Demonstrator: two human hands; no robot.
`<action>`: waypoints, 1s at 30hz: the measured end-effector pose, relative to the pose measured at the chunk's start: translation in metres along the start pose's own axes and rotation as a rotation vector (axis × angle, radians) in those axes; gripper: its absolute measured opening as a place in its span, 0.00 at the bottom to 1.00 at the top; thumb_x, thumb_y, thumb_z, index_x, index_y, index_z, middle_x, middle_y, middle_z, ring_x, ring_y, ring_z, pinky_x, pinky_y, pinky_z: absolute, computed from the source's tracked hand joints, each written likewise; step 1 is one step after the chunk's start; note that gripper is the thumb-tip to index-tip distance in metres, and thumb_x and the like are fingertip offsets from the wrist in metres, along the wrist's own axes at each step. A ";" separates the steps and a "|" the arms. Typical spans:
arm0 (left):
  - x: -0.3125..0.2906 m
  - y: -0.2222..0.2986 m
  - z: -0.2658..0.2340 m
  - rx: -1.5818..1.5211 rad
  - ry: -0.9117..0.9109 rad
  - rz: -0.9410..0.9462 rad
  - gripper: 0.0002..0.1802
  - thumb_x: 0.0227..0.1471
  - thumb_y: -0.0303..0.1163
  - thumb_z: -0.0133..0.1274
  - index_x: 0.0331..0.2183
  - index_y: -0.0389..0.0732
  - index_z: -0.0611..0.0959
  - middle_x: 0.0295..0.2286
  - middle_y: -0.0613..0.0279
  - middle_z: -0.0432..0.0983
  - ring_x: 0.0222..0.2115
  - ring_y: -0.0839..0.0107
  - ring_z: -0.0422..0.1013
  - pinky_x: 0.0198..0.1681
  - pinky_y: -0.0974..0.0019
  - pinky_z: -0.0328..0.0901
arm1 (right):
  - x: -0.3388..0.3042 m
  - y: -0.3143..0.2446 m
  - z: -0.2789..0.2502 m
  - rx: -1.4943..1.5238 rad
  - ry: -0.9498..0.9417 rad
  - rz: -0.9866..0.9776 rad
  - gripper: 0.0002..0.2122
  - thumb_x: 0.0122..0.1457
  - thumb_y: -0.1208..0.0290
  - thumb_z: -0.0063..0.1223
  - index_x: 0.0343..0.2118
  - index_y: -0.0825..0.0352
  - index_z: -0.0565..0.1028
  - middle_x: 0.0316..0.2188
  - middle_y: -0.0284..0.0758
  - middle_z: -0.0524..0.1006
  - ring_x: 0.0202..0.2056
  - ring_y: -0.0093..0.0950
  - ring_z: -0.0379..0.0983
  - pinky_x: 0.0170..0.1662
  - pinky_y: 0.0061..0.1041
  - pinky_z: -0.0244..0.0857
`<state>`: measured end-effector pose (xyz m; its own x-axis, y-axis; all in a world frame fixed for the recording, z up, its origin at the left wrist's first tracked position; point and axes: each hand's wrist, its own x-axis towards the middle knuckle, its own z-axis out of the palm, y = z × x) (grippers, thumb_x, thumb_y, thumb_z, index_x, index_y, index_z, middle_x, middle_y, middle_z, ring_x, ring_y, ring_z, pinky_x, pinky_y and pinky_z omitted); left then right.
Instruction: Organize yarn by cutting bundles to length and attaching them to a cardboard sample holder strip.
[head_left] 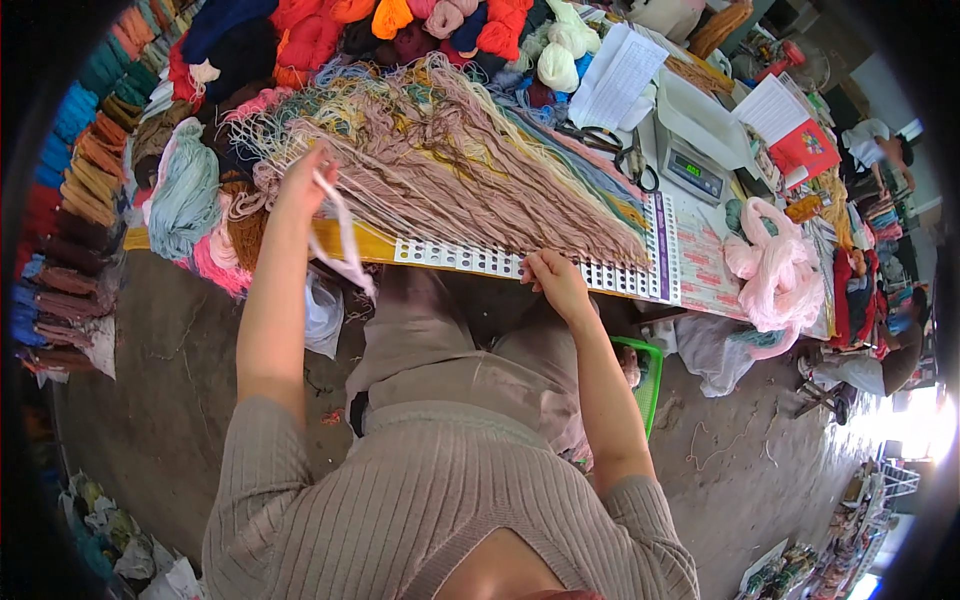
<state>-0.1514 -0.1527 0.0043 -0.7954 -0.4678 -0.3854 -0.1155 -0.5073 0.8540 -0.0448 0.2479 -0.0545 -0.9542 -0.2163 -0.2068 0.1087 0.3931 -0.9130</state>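
Note:
A fan of long yarn strands (460, 160), mostly dusty pink with brown, yellow and blue ones, lies across the table. Along its near edge runs a white card strip (450, 256) punched with rows of holes. My left hand (303, 183) is raised at the fan's left end, its fingers closed on a bundle of pale pink yarn (345, 235) that hangs past the table edge. At the strip's near edge, right of the middle, my right hand (553, 280) is closed in a pinch; what lies between its fingertips is too small to make out.
Colourful yarn skeins (310, 40) are heaped at the back and left. On the right stand a digital scale (692, 172), black scissors (640, 165) and a light pink skein (775, 265). A green basket (650, 385) sits below the table. People work at the far right.

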 end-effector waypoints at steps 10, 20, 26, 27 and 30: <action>-0.191 -0.110 0.033 0.186 -0.910 -0.477 0.28 0.59 0.49 0.34 0.49 0.37 0.71 0.46 0.62 0.69 0.38 0.75 0.68 0.37 0.72 0.65 | -0.054 -0.054 0.071 0.405 0.030 -0.213 0.07 0.56 0.73 0.50 0.35 0.70 0.73 0.26 0.31 0.74 0.27 0.18 0.69 0.28 0.16 0.62; -0.193 -0.119 0.052 0.005 -1.106 -0.679 0.30 0.59 0.51 0.29 0.50 0.37 0.69 0.39 0.63 0.72 0.30 0.74 0.68 0.29 0.70 0.63 | -0.066 -0.049 0.062 0.606 0.070 -0.068 0.05 0.59 0.72 0.46 0.31 0.68 0.71 0.23 0.28 0.72 0.23 0.15 0.67 0.26 0.13 0.58; -0.194 -0.121 0.032 -0.066 -0.877 -0.588 0.29 0.59 0.50 0.33 0.49 0.35 0.69 0.45 0.57 0.69 0.39 0.68 0.68 0.37 0.65 0.65 | -0.066 -0.045 0.078 0.724 -0.033 -0.183 0.07 0.62 0.70 0.42 0.34 0.68 0.70 0.25 0.30 0.73 0.26 0.18 0.69 0.30 0.16 0.63; -0.200 -0.119 0.036 -0.051 -0.830 -0.545 0.29 0.59 0.50 0.33 0.48 0.35 0.70 0.44 0.56 0.70 0.39 0.69 0.69 0.38 0.65 0.65 | -0.069 -0.050 0.074 0.699 -0.055 -0.138 0.07 0.62 0.70 0.41 0.33 0.68 0.69 0.25 0.31 0.72 0.25 0.18 0.68 0.28 0.16 0.62; -0.209 -0.115 0.043 -0.010 -0.710 -0.390 0.30 0.58 0.51 0.35 0.47 0.33 0.70 0.41 0.55 0.70 0.39 0.70 0.69 0.39 0.68 0.65 | -0.071 -0.045 0.070 0.641 -0.036 -0.086 0.08 0.63 0.69 0.40 0.33 0.68 0.69 0.26 0.30 0.72 0.26 0.18 0.68 0.30 0.15 0.62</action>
<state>0.0022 0.0347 0.0022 -0.8872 0.3139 -0.3383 -0.4602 -0.5468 0.6995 0.0372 0.1831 -0.0237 -0.9580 -0.2578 -0.1254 0.1883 -0.2359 -0.9533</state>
